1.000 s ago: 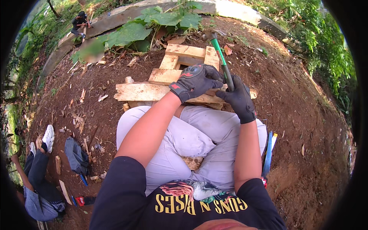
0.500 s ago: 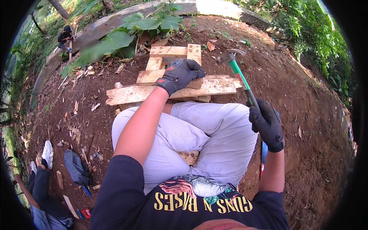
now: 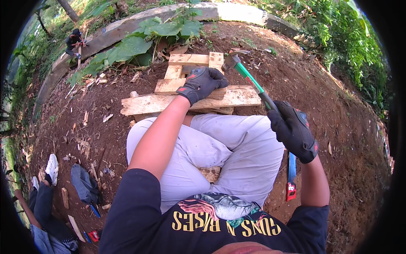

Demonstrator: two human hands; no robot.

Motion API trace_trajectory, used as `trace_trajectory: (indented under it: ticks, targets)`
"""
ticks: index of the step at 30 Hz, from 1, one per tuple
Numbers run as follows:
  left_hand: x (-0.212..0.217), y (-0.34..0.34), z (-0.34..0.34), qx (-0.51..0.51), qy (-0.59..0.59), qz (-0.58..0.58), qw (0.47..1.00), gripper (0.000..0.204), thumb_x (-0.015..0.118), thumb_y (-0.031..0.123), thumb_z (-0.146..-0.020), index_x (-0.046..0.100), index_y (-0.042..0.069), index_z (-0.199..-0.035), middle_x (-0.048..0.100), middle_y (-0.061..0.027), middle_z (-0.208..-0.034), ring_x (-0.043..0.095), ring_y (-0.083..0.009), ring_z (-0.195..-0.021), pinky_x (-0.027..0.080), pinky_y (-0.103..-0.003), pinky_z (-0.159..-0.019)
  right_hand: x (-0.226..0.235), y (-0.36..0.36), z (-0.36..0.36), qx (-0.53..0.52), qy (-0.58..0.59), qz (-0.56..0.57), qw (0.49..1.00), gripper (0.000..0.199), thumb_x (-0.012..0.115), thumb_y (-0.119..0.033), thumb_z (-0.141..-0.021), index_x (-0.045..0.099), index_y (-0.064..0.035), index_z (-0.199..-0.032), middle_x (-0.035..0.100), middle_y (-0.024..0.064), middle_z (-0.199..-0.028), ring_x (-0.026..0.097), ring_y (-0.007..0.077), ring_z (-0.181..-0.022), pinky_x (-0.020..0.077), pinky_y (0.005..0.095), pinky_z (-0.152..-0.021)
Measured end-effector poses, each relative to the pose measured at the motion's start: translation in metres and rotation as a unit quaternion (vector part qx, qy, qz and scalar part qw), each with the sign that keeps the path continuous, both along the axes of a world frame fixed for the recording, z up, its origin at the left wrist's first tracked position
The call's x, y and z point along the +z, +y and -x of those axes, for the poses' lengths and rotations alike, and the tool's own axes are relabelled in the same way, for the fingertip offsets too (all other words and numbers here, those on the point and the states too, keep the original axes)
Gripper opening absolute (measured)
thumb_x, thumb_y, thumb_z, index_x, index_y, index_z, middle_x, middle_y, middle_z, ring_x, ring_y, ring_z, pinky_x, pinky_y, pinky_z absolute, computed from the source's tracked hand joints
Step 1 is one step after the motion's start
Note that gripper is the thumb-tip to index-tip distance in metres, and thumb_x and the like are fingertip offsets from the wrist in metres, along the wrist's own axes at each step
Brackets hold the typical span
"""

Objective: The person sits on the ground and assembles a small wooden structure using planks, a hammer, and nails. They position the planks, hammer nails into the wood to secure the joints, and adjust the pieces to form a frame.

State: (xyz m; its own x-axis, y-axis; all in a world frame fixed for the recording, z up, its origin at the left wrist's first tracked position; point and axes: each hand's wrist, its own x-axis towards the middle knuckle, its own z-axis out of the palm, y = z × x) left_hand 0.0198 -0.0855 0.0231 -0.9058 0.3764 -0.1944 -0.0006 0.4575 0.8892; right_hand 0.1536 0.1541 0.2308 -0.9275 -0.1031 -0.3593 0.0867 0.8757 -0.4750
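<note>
Right hand [image 3: 294,133] is closed tight on the green-handled hammer [image 3: 249,80], head raised just above the plank frame [image 3: 190,101]. Left hand [image 3: 202,82] presses flat on the long cross plank, holding nothing. Frame looks partly nailed; any nail is hidden.

The person wears a black short-sleeved T-shirt [image 3: 220,228] with a printed picture on the chest in grey, red and green, and a line of yellow lettering beneath it. The sleeves end above the elbows, and the forearms are bare. The trousers [image 3: 220,148] are light grey, loose and creased over the knees. Both hands are gloved: the left hand [image 3: 202,83] in a black work glove with small red marks near the cuff and knuckles, the right hand [image 3: 292,130] in a matching black glove with a red tab at the wrist.
</note>
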Motion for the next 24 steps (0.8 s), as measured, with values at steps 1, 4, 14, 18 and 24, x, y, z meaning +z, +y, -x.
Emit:
trace_trajectory:
  ticks: [1,4,14,18,24]
  targets:
    - [-0.002,0.001,0.0,0.003,0.003,0.013,1.0,0.035,0.087,0.04,-0.089,0.085,0.011,-0.109,0.083,-0.0087,-0.106,0.076,-0.0189,-0.098,0.056,-0.035,-0.092,0.001,-0.001,0.003,0.011,-0.005,-0.019,1.0,0.036,0.062,-0.032,-0.107,0.068,-0.0016,-0.125,0.065,0.0144,-0.083,0.066,0.0273,-0.067,0.0494,0.0438,-0.065]
    - [-0.006,0.004,0.002,0.008,0.009,0.022,1.0,0.035,0.087,0.039,-0.089,0.085,0.01,-0.111,0.084,-0.0087,-0.106,0.076,-0.0175,-0.098,0.057,-0.035,-0.091,-0.006,0.003,0.004,0.031,0.008,-0.042,0.999,0.036,0.062,-0.033,-0.107,0.068,-0.0016,-0.125,0.065,0.0143,-0.083,0.066,0.0263,-0.067,0.0496,0.0434,-0.064]
    - [-0.02,0.002,0.005,0.009,0.003,-0.011,1.0,0.041,0.085,0.048,-0.087,0.085,0.014,-0.11,0.083,-0.0097,-0.105,0.076,-0.0244,-0.098,0.057,-0.038,-0.091,-0.007,0.004,0.008,0.013,-0.024,-0.023,0.999,0.038,0.062,-0.034,-0.107,0.068,-0.0019,-0.125,0.066,0.0152,-0.082,0.067,0.0274,-0.066,0.0504,0.0446,-0.063]
    - [-0.03,0.002,0.008,-0.007,0.002,-0.024,1.0,0.042,0.084,0.053,-0.086,0.086,0.018,-0.108,0.083,-0.0084,-0.104,0.077,-0.0277,-0.098,0.057,-0.04,-0.091,-0.011,0.005,0.009,0.014,-0.021,-0.023,0.999,0.038,0.062,-0.035,-0.107,0.069,-0.0017,-0.123,0.063,0.0112,-0.08,0.064,0.0224,-0.063,0.0496,0.0409,-0.06]
    - [-0.033,0.002,0.006,-0.005,0.02,-0.039,0.999,0.032,0.084,0.048,-0.088,0.087,0.022,-0.106,0.083,-0.0045,-0.103,0.077,-0.0249,-0.098,0.057,-0.038,-0.091,-0.014,0.004,0.012,0.016,-0.026,-0.022,0.999,0.036,0.063,-0.035,-0.107,0.068,-0.0013,-0.119,0.066,0.0154,-0.084,0.067,0.0281,-0.066,0.0498,0.0452,-0.063]
